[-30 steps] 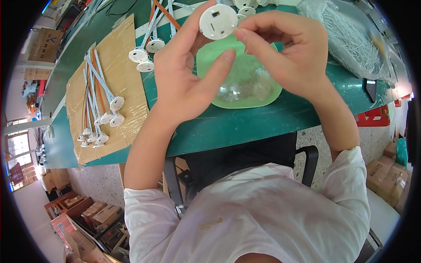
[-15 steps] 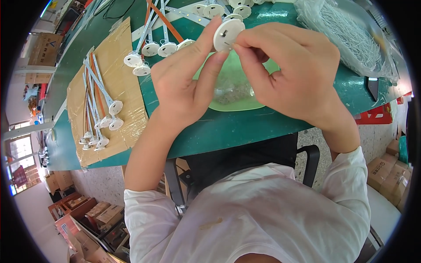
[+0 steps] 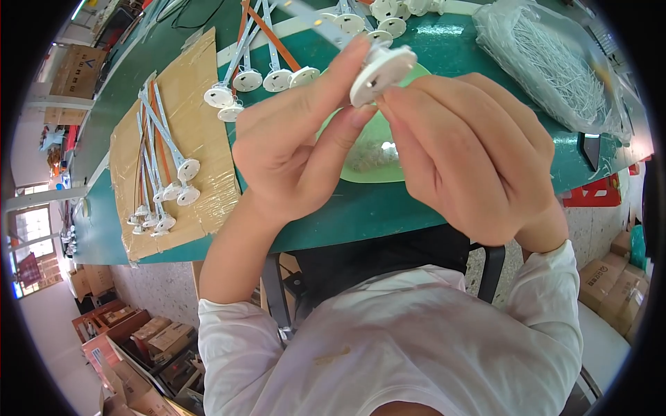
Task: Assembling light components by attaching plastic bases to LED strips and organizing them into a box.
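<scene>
My left hand [image 3: 295, 145] grips an LED light strip by its round white end cap [image 3: 383, 75], thumb and forefinger at the cap's left side. The cap is tilted, its slotted face toward me, and the pale strip with small yellow LEDs [image 3: 316, 21] runs away to the upper left. Against the cap's lower edge, the fingertips of my right hand [image 3: 479, 152] are pinched together; whatever is between them is hidden. Below the cap sits a light green bowl [image 3: 374, 156] with small clear or shiny pieces in it, partly covered by my hands.
On a flattened cardboard sheet [image 3: 205, 149] at left lie several capped strips [image 3: 187, 168]. More capped strips [image 3: 277, 80] rest at the far side of the green table [image 3: 333, 222]. A clear bag of thin white wires [image 3: 555, 69] is at right, near a black object [image 3: 590, 149].
The cap has tilted and shifted slightly right and down, bringing its strip into view. My right hand has lowered and turned, its fingertips staying at the cap's edge.
</scene>
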Tool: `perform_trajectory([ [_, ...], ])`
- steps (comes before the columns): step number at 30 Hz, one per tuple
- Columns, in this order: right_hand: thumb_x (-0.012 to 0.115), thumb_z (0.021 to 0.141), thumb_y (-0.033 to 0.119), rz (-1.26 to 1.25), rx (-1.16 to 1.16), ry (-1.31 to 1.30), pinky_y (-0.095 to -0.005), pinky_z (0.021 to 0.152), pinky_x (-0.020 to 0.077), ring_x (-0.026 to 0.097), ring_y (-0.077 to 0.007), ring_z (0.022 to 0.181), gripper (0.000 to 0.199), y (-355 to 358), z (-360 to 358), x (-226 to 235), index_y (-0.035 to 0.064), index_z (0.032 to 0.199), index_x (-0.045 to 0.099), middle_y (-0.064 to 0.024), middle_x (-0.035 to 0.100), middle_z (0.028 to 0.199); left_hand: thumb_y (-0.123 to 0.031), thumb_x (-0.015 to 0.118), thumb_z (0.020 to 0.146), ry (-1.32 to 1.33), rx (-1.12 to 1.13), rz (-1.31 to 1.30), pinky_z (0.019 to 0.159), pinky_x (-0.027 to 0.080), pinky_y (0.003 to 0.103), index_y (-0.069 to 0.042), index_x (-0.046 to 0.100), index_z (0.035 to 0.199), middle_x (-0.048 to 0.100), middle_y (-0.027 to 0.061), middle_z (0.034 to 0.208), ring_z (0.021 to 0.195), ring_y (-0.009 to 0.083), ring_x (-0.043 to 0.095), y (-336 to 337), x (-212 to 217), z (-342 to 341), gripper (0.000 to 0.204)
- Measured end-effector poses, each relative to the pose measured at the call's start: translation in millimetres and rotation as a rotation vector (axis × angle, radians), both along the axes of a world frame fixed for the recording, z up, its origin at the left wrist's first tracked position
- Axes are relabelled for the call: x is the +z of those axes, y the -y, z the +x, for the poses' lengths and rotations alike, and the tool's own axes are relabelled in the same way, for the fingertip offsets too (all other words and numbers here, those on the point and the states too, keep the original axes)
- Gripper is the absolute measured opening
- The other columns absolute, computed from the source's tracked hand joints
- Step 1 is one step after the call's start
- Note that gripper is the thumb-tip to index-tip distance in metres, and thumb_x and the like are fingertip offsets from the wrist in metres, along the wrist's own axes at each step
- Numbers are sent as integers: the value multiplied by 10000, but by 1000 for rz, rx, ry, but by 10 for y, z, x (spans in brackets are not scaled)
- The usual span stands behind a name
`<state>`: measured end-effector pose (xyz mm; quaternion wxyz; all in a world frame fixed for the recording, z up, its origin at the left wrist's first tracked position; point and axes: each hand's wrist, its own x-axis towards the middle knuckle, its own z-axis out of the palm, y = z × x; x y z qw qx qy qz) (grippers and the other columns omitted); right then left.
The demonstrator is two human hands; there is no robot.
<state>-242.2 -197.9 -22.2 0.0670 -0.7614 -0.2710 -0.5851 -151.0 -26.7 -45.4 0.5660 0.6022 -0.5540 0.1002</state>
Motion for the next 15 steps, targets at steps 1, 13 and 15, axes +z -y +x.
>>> perform_trajectory([
  [1,740,711,-70,5,0,-37,-283,488,522,626,-236,583,165,3,1,2,-72,859,666,-146,654,763,86,597,904,57,64,66,874,504,253,108,483,1356,660,169,1180,1022,160,642,-26,-3,-13,466],
  [13,701,678,-36,63,42,25,-271,542,534,649,-225,635,207,10,281,-196,-50,883,674,-120,667,811,111,651,843,-257,84,-132,673,444,161,32,602,1285,707,70,872,735,51,590,76,-18,-31,452],
  [15,725,745,-65,104,39,-34,-275,589,551,674,-238,692,172,-7,235,-181,-49,914,696,-129,691,827,108,646,852,-265,70,-123,706,458,169,33,598,1289,711,73,908,777,61,611,54,-19,-21,446],
])
